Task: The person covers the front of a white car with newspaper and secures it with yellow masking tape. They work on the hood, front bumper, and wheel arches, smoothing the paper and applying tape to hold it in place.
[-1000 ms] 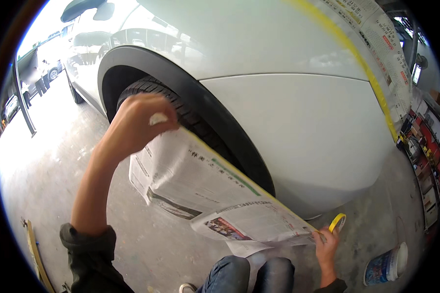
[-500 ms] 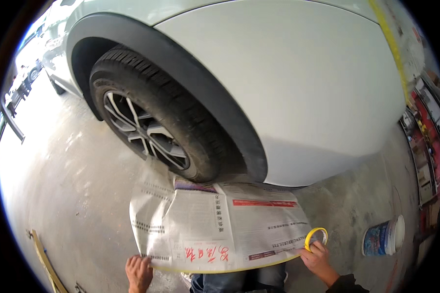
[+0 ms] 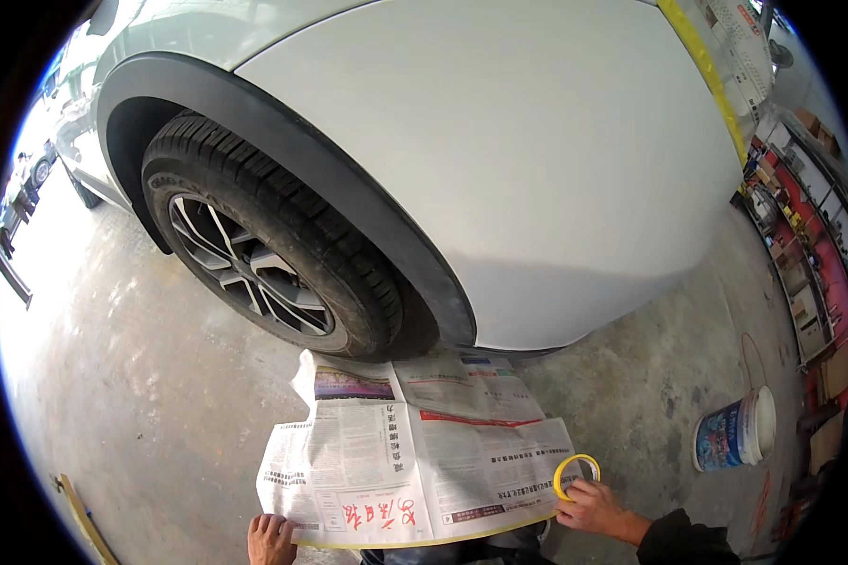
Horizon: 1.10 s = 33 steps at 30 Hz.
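An opened sheet of newspaper [image 3: 485,447] spreads between my hands in front of the car, creased down its middle. Along its near edge runs a strip of yellow masking tape [image 3: 424,541]. My left hand [image 3: 271,540] grips the sheet's near left corner with closed fingers. At the near right corner, my right hand [image 3: 589,508] is closed on a roll of yellow masking tape [image 3: 559,477], standing on edge above the paper. The sheet's far edge lies near the bottom of the tyre [image 3: 283,226] and the white bumper [image 3: 575,188].
A black wheel-arch trim [image 3: 367,169] curves over the wheel. Yellow tape and a masking sheet [image 3: 730,56] line the bumper's far right edge. A bucket [image 3: 730,433] stands on the concrete floor at right, before cluttered shelves [image 3: 801,273]. A long strip [image 3: 85,518] lies at lower left.
The newspaper and both hands sit lower in view, and the sheet's far part has shifted nearer, away from the wheel. The view has tilted slightly. Both hands keep their grip.
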Each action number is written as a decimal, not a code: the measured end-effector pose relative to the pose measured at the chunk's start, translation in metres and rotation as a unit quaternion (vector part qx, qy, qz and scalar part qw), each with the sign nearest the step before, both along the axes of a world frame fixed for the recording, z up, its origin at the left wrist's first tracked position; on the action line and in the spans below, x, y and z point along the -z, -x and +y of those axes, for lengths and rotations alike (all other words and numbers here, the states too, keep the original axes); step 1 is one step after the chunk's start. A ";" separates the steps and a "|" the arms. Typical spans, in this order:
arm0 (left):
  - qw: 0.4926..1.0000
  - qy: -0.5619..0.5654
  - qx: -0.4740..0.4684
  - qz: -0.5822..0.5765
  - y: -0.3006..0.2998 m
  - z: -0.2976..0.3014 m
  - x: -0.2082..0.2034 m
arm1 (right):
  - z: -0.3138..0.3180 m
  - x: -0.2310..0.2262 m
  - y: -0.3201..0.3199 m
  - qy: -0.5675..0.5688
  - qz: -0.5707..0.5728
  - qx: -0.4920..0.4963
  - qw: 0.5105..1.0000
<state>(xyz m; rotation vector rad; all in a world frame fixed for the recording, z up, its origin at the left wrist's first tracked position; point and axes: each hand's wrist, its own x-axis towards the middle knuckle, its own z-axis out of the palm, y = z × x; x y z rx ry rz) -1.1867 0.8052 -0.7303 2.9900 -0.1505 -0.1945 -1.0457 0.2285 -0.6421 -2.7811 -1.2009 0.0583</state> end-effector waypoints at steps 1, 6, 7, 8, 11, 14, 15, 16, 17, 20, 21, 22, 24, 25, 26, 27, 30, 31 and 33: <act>1.000 0.022 0.004 0.009 -0.003 -0.003 -0.005 | 0.000 0.003 0.000 0.004 0.010 -0.015 1.000; 0.983 0.127 0.021 -0.128 -0.027 0.006 -0.029 | -0.003 -0.002 -0.003 -0.021 -0.007 -0.007 1.000; 0.970 0.181 -0.043 -0.156 -0.040 0.006 -0.053 | 0.000 -0.011 -0.008 -0.033 -0.025 0.030 0.999; 0.954 0.210 -0.065 -0.205 -0.047 0.025 -0.052 | 0.001 -0.024 -0.011 -0.046 -0.043 0.067 0.996; 0.925 0.148 -0.095 -0.337 -0.097 0.058 -0.124 | 0.012 -0.062 -0.036 -0.124 -0.075 0.123 0.982; 0.903 0.128 -0.059 -0.406 -0.159 0.072 -0.218 | 0.024 -0.088 -0.063 -0.187 -0.099 0.139 0.967; 0.898 0.147 -0.041 -0.412 -0.186 0.072 -0.240 | 0.024 -0.095 -0.069 -0.198 -0.116 0.145 0.963; 0.900 0.182 -0.041 -0.393 -0.210 0.069 -0.266 | 0.024 -0.100 -0.076 -0.210 -0.133 0.149 0.957; 0.899 0.200 -0.028 -0.390 -0.243 0.064 -0.285 | 0.020 -0.105 -0.079 -0.243 -0.119 0.160 0.949; 0.901 0.211 0.041 -0.377 -0.305 0.049 -0.362 | 0.026 -0.103 -0.096 -0.271 -0.157 0.167 0.935; 0.895 0.223 0.063 -0.382 -0.320 0.045 -0.380 | 0.030 -0.102 -0.100 -0.281 -0.146 0.181 0.931; 0.900 0.225 0.048 -0.370 -0.337 0.042 -0.395 | 0.033 -0.101 -0.104 -0.288 -0.145 0.198 0.926; 0.902 0.228 0.042 -0.364 -0.361 0.029 -0.419 | 0.036 -0.096 -0.111 -0.306 -0.142 0.235 0.911; 0.899 0.230 0.048 -0.369 -0.369 0.022 -0.427 | 0.038 -0.095 -0.116 -0.316 -0.134 0.249 0.906; 0.896 0.232 0.055 -0.374 -0.375 0.016 -0.433 | 0.039 -0.094 -0.120 -0.325 -0.127 0.263 0.900; 0.897 0.223 0.054 -0.378 -0.378 0.012 -0.437 | 0.041 -0.090 -0.123 -0.334 -0.117 0.276 0.894; 0.901 0.209 0.046 -0.378 -0.382 0.007 -0.443 | 0.037 -0.077 -0.125 -0.342 -0.113 0.297 0.884; 0.903 0.214 0.040 -0.370 -0.381 0.005 -0.443 | 0.036 -0.073 -0.123 -0.353 -0.115 0.300 0.879; 0.904 0.218 0.030 -0.367 -0.378 0.005 -0.444 | 0.036 -0.067 -0.121 -0.378 -0.119 0.304 0.867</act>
